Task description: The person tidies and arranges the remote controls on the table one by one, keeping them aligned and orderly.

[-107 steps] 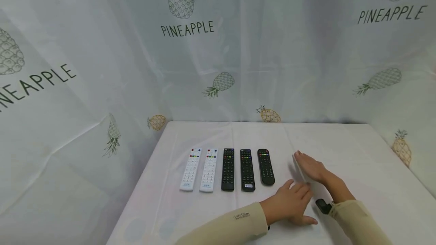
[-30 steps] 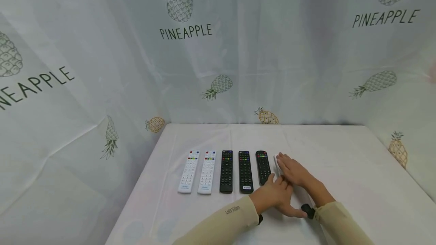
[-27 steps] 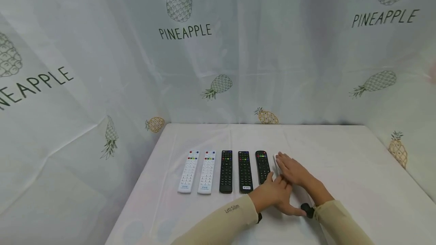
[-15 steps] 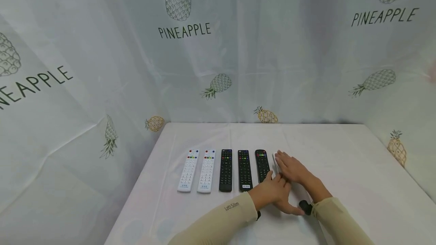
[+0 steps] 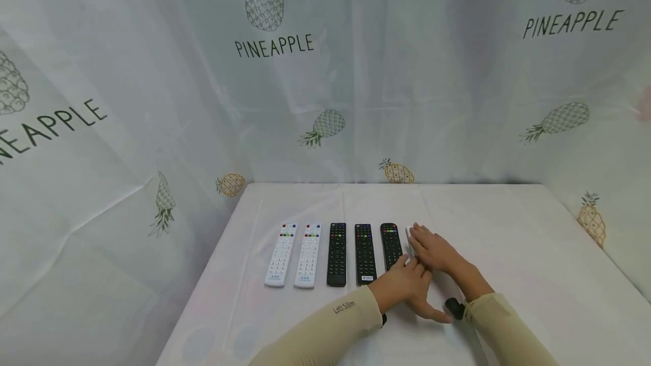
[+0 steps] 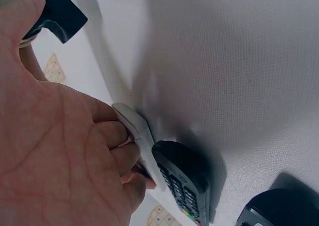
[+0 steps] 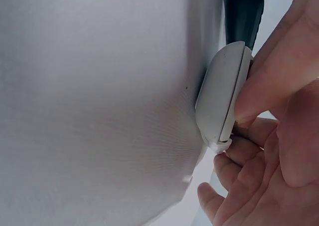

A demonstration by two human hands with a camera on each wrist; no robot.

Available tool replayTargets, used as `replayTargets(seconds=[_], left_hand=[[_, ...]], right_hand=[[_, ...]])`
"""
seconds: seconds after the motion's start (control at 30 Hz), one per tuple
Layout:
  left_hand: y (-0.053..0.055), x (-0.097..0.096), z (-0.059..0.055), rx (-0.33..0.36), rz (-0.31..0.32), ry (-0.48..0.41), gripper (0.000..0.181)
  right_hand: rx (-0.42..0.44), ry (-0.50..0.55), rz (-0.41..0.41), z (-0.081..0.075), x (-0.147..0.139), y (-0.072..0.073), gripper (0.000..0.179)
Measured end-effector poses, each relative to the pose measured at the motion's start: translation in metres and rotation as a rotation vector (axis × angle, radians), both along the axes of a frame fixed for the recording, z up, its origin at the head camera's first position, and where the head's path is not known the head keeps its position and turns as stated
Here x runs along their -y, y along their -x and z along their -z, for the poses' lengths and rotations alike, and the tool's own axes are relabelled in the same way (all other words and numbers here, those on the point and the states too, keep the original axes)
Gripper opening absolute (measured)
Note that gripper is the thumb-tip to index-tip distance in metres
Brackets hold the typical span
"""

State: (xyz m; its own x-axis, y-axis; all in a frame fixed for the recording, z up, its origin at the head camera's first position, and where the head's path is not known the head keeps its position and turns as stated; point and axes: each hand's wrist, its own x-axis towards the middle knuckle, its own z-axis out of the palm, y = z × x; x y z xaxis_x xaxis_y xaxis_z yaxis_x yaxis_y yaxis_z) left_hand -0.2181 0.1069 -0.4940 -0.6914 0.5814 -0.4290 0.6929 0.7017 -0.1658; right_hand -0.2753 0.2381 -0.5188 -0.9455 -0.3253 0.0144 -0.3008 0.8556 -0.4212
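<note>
A white remote control (image 5: 409,235) lies at the right end of a row of remotes, mostly hidden under the hands in the head view. My right hand (image 5: 438,250) lies over its upper part with the fingers extended. Close in front, my left hand (image 5: 416,290) has its thumb spread out and its fingers at the same remote. The left wrist view shows those fingertips touching the side of the white remote (image 6: 144,141). From the right wrist, the end of the white remote (image 7: 219,94) appears with fingers on its upper face. Beside it lies a rounded black remote (image 5: 390,242).
Further left on the white tablecloth (image 5: 483,213) lie two more black remotes, one with a light label (image 5: 365,253) and one plain (image 5: 337,256), then two white remotes (image 5: 307,256). A pineapple-print curtain (image 5: 432,72) hangs behind the table.
Both hands have moved left from further right, up to the rounded black remote, and a white remote's edge shows there. Over the last second they have stayed nearly still.
</note>
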Motion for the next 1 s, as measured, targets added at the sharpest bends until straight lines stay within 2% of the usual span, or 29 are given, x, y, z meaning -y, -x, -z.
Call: replayTargets(seconds=[0.13,0.37,0.43,0.77,1.0], left_hand=[[0.0,0.001,0.003,-0.002,0.001,-0.005,0.113],[-0.009,0.008,-0.021,-0.016,0.011,-0.046,0.109],[-0.01,0.008,-0.023,-0.012,0.009,-0.038,0.107],[-0.007,0.01,-0.022,-0.029,0.011,-0.053,0.101],[-0.005,0.009,-0.021,0.008,-0.005,-0.05,0.103]], right_hand=[[0.007,0.0,-0.017,0.001,0.0,0.0,0.055],[-0.005,0.029,0.008,-0.002,0.0,0.002,0.054],[0.001,0.025,0.01,-0.002,0.0,0.003,0.054],[-0.035,0.05,-0.004,0.003,0.001,0.006,0.054],[-0.01,0.062,0.008,0.004,0.0,0.007,0.054]])
